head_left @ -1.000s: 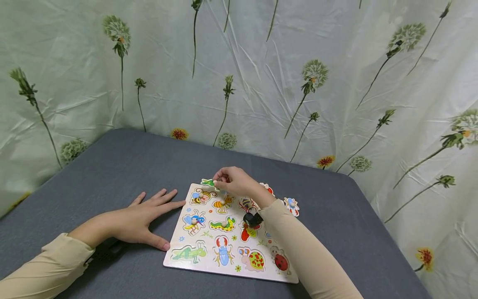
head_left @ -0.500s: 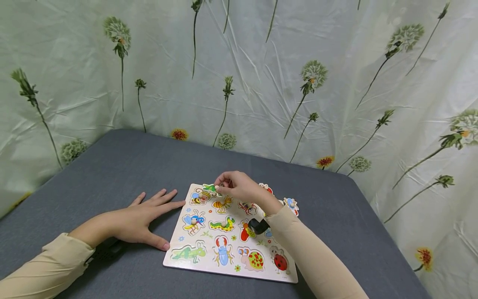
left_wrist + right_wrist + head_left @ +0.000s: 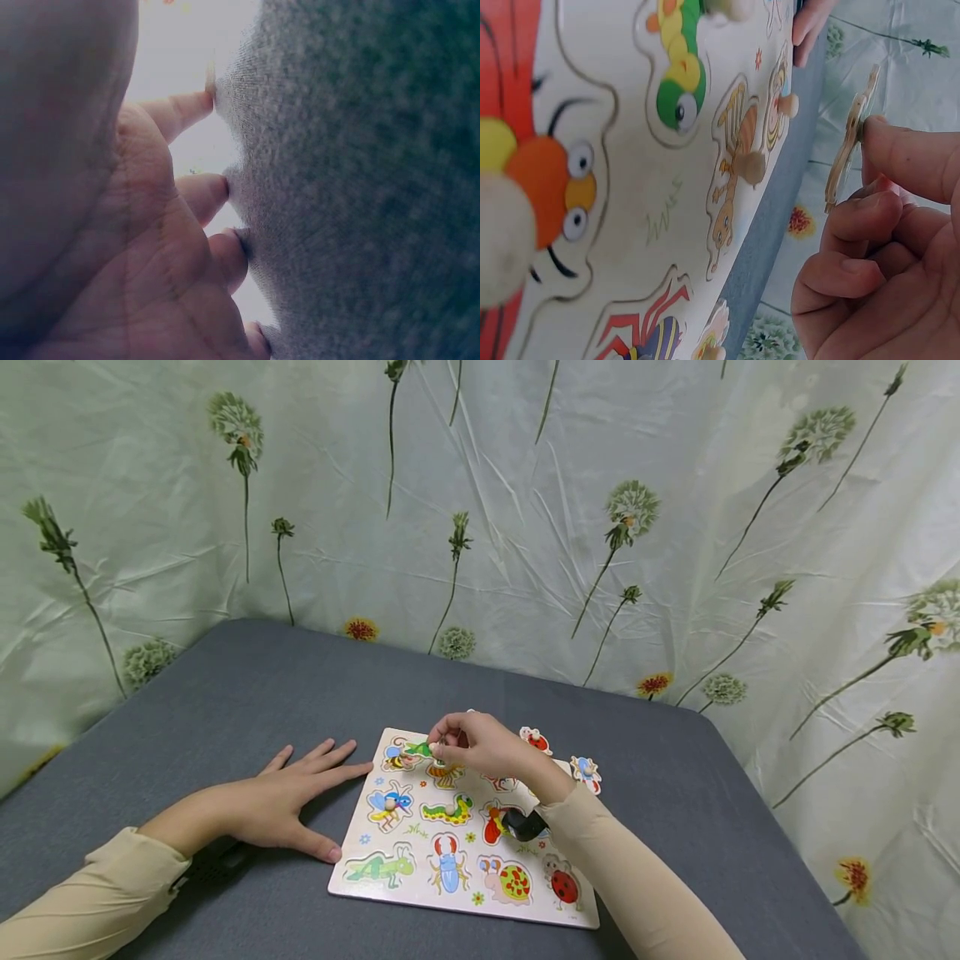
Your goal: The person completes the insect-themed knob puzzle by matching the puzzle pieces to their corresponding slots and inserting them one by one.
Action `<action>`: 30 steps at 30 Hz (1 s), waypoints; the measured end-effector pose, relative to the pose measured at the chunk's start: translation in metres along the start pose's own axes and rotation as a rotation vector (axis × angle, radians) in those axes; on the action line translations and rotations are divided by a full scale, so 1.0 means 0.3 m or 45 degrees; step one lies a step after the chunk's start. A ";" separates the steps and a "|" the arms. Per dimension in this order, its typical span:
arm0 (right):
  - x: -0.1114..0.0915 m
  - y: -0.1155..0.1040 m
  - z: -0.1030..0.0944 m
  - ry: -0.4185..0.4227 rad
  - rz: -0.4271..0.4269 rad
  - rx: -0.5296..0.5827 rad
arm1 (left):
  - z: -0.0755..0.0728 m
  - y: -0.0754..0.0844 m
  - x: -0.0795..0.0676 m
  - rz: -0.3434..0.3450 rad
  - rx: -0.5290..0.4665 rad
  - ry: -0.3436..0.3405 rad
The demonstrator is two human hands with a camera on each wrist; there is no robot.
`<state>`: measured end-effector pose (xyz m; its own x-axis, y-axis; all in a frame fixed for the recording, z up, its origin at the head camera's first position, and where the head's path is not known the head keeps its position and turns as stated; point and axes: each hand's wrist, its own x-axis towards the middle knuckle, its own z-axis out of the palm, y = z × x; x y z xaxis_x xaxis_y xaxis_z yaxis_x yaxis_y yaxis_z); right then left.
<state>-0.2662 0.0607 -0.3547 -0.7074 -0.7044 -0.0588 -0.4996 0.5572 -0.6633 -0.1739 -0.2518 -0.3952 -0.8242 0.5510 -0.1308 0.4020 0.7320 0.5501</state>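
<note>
My right hand (image 3: 483,747) pinches the knob of a green grasshopper puzzle piece (image 3: 417,749). It holds the piece above the upper left part of a wooden insect peg puzzle board (image 3: 420,899). In the right wrist view, the piece (image 3: 847,146) appears edge-on, raised off the board. My left hand (image 3: 281,797) lies with fingers spread on the table, its thumb and index fingertips at the board's left edge. Knobbed pieces such as the caterpillar (image 3: 448,810) and mosquito (image 3: 390,806) sit in the board. A light green grasshopper-shaped recess (image 3: 380,866) shows at its lower left.
Past the board's far right side lie a loose ladybug piece (image 3: 536,741) and a blue-and-red beetle piece (image 3: 586,773). Part of another piece shows behind my right hand. The grey table (image 3: 300,685) ends at a flower-printed curtain (image 3: 525,527).
My right hand has brought the grasshopper piece from beyond the board's far edge nearer to me, over the bee pieces. My left hand has stayed in place.
</note>
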 end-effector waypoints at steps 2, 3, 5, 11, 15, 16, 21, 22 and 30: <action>-0.006 -0.005 0.004 0.001 -0.022 -0.012 | -0.001 0.000 0.001 0.000 0.000 0.001; -0.009 -0.009 0.006 0.000 -0.035 -0.016 | -0.001 0.000 0.002 -0.001 0.001 0.002; -0.015 -0.013 0.011 -0.008 -0.056 -0.009 | -0.002 0.001 0.002 -0.003 0.003 0.002; -0.041 -0.037 0.027 -0.046 -0.087 0.028 | 0.001 0.003 0.001 -0.014 0.003 -0.004; -0.058 -0.052 0.039 -0.059 -0.109 0.030 | 0.002 0.002 -0.001 -0.010 0.007 0.000; -0.061 -0.055 0.042 -0.063 -0.114 0.033 | 0.003 0.001 -0.001 -0.008 0.007 0.002; -0.076 -0.071 0.059 -0.091 -0.132 0.029 | 0.003 -0.002 0.000 -0.002 -0.001 0.001; -0.079 -0.074 0.062 -0.099 -0.136 0.026 | 0.004 -0.003 0.001 -0.001 -0.001 0.001; -0.097 -0.095 0.093 -0.153 -0.168 0.026 | 0.006 -0.009 -0.001 0.019 0.002 0.020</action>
<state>-0.2174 0.0530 -0.3548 -0.5708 -0.8190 -0.0586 -0.5730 0.4485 -0.6860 -0.1741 -0.2532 -0.3981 -0.8244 0.5553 -0.1094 0.4149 0.7245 0.5504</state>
